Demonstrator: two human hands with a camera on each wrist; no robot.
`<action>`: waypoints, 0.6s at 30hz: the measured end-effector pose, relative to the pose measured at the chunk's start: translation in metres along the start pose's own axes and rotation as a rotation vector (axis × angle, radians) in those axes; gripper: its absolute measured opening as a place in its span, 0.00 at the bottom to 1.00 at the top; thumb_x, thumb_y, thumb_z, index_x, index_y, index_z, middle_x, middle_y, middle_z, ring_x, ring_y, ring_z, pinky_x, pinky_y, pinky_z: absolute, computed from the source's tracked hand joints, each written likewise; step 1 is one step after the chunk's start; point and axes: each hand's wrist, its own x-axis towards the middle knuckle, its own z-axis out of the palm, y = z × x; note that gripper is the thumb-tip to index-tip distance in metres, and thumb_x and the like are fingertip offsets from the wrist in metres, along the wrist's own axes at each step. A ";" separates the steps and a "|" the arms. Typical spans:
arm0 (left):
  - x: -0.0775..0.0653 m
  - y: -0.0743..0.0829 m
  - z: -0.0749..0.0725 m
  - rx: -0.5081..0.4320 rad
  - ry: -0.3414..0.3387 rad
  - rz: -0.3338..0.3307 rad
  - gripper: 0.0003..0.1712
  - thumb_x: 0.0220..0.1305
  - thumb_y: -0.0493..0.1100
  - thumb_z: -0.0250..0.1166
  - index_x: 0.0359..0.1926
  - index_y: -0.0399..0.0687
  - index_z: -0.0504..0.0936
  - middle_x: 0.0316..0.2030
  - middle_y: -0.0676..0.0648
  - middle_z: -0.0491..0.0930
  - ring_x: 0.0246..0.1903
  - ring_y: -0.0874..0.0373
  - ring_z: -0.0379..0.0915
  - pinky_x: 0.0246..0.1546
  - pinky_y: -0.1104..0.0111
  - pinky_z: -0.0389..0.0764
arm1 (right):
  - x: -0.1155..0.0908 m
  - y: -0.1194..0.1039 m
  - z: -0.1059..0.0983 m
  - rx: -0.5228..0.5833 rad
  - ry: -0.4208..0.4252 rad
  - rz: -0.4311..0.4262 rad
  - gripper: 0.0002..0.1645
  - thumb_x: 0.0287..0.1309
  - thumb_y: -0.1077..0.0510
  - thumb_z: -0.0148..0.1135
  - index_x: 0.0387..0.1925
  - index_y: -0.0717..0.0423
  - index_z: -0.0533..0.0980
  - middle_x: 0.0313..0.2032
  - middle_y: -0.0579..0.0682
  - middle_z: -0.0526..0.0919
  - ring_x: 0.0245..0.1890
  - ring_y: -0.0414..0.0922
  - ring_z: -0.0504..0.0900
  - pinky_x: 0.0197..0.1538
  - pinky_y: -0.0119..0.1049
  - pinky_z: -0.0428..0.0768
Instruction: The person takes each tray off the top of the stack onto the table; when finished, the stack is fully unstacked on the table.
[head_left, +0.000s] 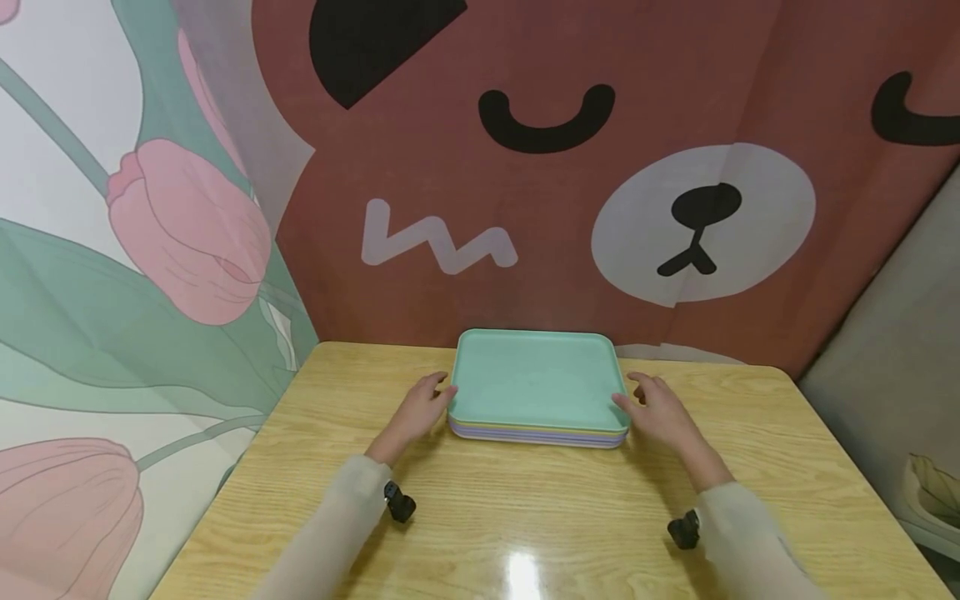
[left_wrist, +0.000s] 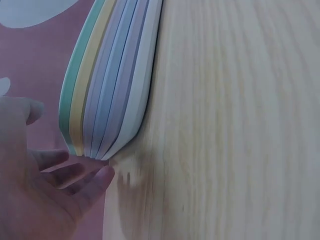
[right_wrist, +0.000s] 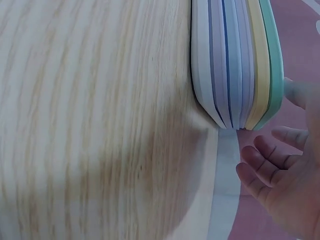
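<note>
A stack of several shallow rectangular trays lies on the wooden table, with a mint green tray (head_left: 536,379) on top. Below it in the left wrist view come a yellow tray (left_wrist: 83,107), then purple and blue ones, and a white tray (left_wrist: 135,100) at the bottom. At the stack's left end is my left hand (head_left: 420,410), its fingers loosely bent and spread beside the tray edges. My right hand (head_left: 660,412) sits the same way at the right end, thumb near the green tray's rim. Neither hand has its fingers curled round a tray.
The wooden table (head_left: 480,508) ends at the back against a wall cloth (head_left: 420,300) printed with a brown bear. A flower-patterned cloth (head_left: 67,367) hangs along the left. Grey fabric (head_left: 892,333) stands to the right. Both wrists wear small black cameras.
</note>
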 end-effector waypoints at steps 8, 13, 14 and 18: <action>0.006 0.003 0.006 -0.086 -0.011 -0.041 0.34 0.78 0.54 0.52 0.74 0.37 0.63 0.69 0.35 0.68 0.64 0.38 0.70 0.60 0.47 0.75 | 0.006 0.005 0.006 0.035 0.001 0.051 0.40 0.72 0.42 0.57 0.70 0.69 0.64 0.51 0.70 0.76 0.50 0.62 0.77 0.50 0.58 0.76; 0.006 0.004 0.009 -0.130 -0.033 -0.072 0.34 0.79 0.55 0.51 0.75 0.40 0.62 0.69 0.36 0.68 0.65 0.38 0.69 0.57 0.49 0.78 | 0.008 0.005 0.008 0.052 -0.008 0.062 0.38 0.72 0.45 0.57 0.69 0.70 0.65 0.51 0.71 0.76 0.49 0.62 0.77 0.49 0.58 0.77; 0.005 0.005 0.010 -0.137 -0.035 -0.076 0.34 0.79 0.55 0.51 0.76 0.41 0.62 0.69 0.36 0.68 0.65 0.38 0.69 0.57 0.49 0.78 | 0.008 0.005 0.008 0.051 -0.010 0.062 0.38 0.72 0.46 0.57 0.68 0.71 0.65 0.51 0.71 0.76 0.49 0.62 0.77 0.50 0.58 0.77; 0.005 0.005 0.011 -0.155 -0.040 -0.091 0.35 0.79 0.56 0.50 0.77 0.43 0.60 0.70 0.35 0.67 0.66 0.39 0.68 0.58 0.49 0.78 | 0.008 0.006 0.010 0.048 -0.015 0.067 0.37 0.71 0.48 0.58 0.68 0.72 0.65 0.50 0.71 0.77 0.48 0.62 0.77 0.49 0.57 0.77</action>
